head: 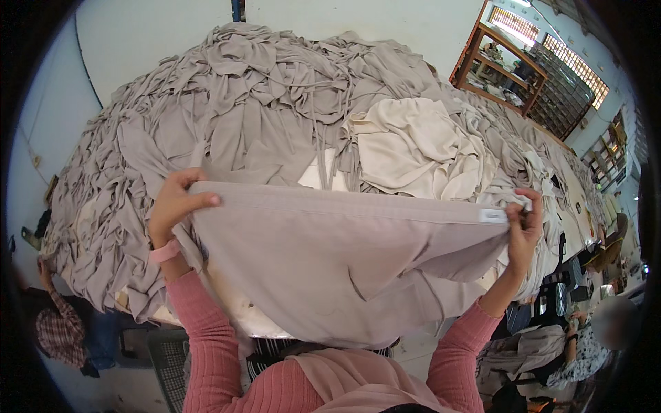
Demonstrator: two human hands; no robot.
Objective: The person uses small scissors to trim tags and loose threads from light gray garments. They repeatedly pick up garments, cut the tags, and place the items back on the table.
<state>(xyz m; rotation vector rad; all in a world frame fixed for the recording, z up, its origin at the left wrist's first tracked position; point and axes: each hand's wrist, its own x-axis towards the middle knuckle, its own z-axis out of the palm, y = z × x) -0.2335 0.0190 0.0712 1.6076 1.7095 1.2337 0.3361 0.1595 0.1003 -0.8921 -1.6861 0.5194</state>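
Observation:
A greige fabric garment piece (330,258) hangs stretched between my two hands, its stitched band along the top and its lower part falling over the table edge towards my body. My left hand (181,199) grips the band's left end, thumb along the top edge. At the other end, my right hand (524,227) pinches the band beside a small white label (493,216) that bears writing. Behind the piece lies a large heap of similar greige cloth (248,118), with long narrow ties hanging in it. A cream-coloured cloth (418,144) lies crumpled on the heap.
The pale table (242,304) shows under the cloth. Below its left edge stands a grey plastic crate (165,361). One person in a checked shirt (62,330) is at the far left; another in a patterned top (583,361) is at the right, near more cloth. A wooden shelf (534,88) stands behind.

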